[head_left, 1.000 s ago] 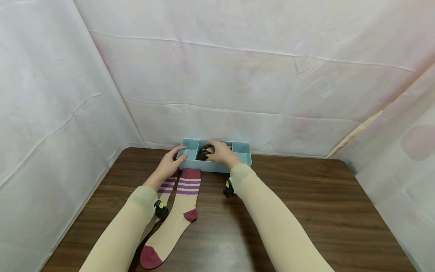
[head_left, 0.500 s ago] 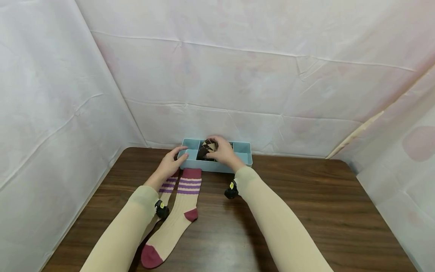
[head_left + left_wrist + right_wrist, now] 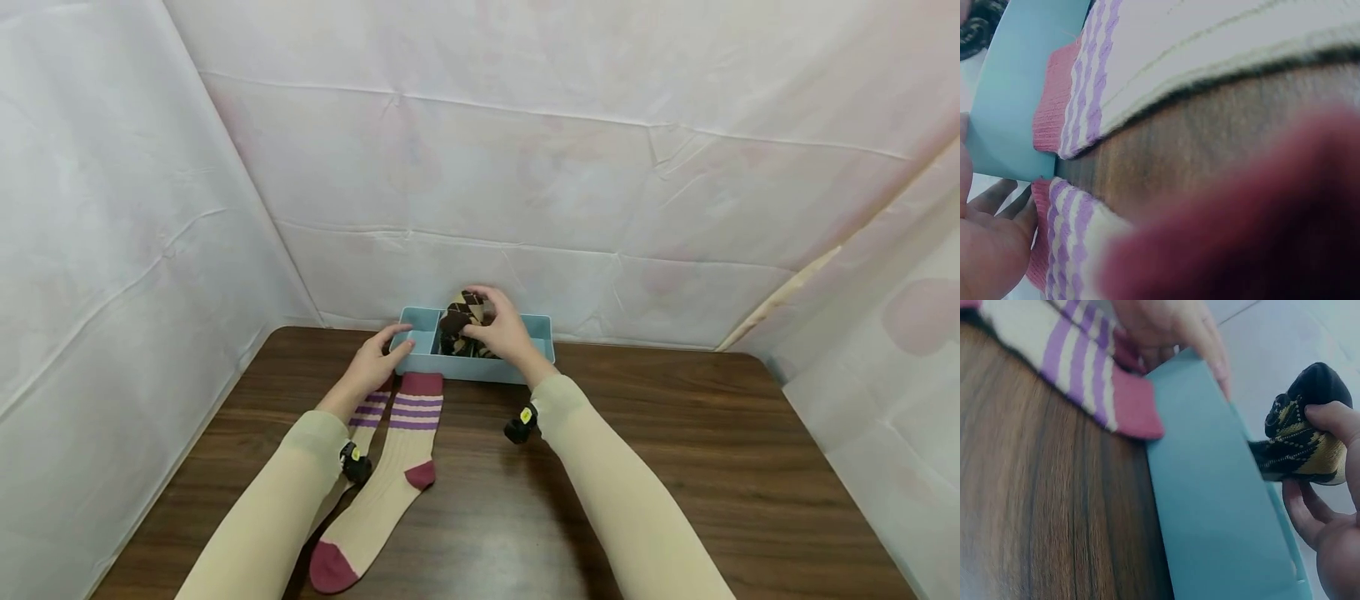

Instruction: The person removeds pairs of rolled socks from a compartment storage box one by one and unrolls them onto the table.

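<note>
A brown-and-tan argyle sock (image 3: 461, 321), folded into a bundle, is pinched between the thumb and fingers of my right hand (image 3: 501, 329). It stands partly above the middle compartment of a light-blue divided storage box (image 3: 468, 367); its lower part is still inside. In the right wrist view the sock bundle (image 3: 1310, 434) tilts over the box's rim. My left hand (image 3: 371, 360) grips the box's left end, with fingers outside and a digit over the rim. Below that hand, a cream sock (image 3: 397, 454) with purple stripes and maroon toe lies flat.
A matching striped sock (image 3: 367, 414) lies beside it, partly under my left forearm. The box stands at the back edge of the dark wooden table (image 3: 637, 467), against a pale cloth backdrop (image 3: 525, 183). Cloth also hangs at both sides.
My right hand has lifted the argyle sock bundle upward out of the middle compartment, shifting slightly right. My left hand has stayed at the box's left end.
</note>
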A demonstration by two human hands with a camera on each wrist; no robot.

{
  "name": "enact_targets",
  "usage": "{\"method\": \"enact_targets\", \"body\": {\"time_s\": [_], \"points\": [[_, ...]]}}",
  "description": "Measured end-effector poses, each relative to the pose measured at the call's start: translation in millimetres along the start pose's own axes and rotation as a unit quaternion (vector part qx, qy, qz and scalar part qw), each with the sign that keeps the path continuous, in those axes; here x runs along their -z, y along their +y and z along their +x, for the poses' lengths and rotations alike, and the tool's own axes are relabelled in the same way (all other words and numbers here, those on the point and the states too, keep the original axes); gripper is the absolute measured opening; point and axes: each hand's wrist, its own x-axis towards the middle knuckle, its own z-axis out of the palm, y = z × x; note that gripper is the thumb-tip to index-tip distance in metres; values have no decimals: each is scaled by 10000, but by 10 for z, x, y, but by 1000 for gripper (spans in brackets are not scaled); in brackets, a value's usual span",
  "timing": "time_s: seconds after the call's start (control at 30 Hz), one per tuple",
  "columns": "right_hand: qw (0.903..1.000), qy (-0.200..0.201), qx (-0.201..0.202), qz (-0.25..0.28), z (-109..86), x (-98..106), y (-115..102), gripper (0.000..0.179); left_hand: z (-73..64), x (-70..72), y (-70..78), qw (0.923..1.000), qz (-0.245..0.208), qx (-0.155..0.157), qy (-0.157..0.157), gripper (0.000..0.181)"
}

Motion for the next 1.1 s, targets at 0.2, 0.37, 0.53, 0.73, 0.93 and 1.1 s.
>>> {"method": "enact_targets", "body": {"time_s": [0.2, 0.37, 0.53, 0.73, 0.93, 1.1], "points": [[9951, 258, -84, 956, -100, 47, -74, 69, 7, 20, -1, 10000, 31, 30, 15, 61], [9863, 424, -165, 1588, -210, 101, -116, 72, 10, 23, 42, 9998, 80, 128, 90, 57], [9818, 419, -83, 1848, -339, 159, -123, 71, -17, 37, 130, 9985, 440, 115, 291, 57], [9835, 257, 45, 1788, -490, 199, -168, 69, -114, 85, 264, 9921, 581, -309, 1064, 54], [9805, 186, 270, 1936, -618, 226, -208, 70, -274, -12, 474, 9729, 702, -1154, 1877, 42], [9771, -15, 453, 2077, -725, 238, -214, 71, -467, -203, 657, 9778, 136, -1361, 1587, 39]]}}
